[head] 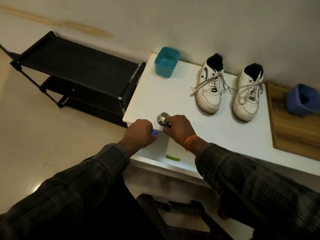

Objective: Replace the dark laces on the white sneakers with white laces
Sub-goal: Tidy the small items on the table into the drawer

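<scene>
At table edge, right hand around tape roll, left hand fisted

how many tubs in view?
2. Teal tub at the white table's back left corner; blue tub tipped on the wooden board right of the sneakers. Drawer contents mostly hidden.

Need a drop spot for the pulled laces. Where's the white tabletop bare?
Bare: between the teal square plastic tub and the roll of grey tape, and the front-right stretch below the pair of white sneakers toward the wooden board. Crowded: the front-left corner, with both hands.
</scene>
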